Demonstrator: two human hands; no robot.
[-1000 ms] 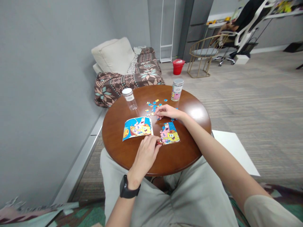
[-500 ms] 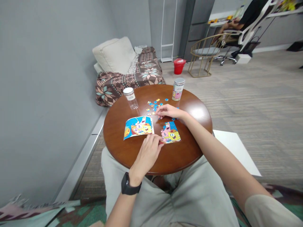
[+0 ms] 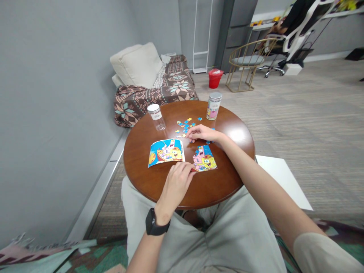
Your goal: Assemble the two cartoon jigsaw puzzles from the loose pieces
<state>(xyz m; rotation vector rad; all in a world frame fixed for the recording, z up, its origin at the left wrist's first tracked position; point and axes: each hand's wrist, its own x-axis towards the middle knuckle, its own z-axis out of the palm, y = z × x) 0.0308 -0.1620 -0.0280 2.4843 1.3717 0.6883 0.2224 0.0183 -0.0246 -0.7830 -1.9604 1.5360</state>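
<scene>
A partly assembled cartoon puzzle lies on the round wooden table. My left hand, with a black watch on its wrist, touches the puzzle's lower left corner; its fingers are close together. Left of the puzzle lies a curved reference picture. My right hand is above the puzzle, fingers curled in a pinch beside loose blue and yellow pieces. Whatever its fingertips hold is too small to make out. A few more pieces show partly behind and under the right hand.
A clear jar with a white lid stands at the table's back left, a printed canister at the back right. Beyond are a sofa, a red bin, a gold chair and a seated person.
Both hands stay almost in place, and the puzzle and pieces lie as before. The view has shifted very slightly. In the background the seated person's arm has moved a little.
</scene>
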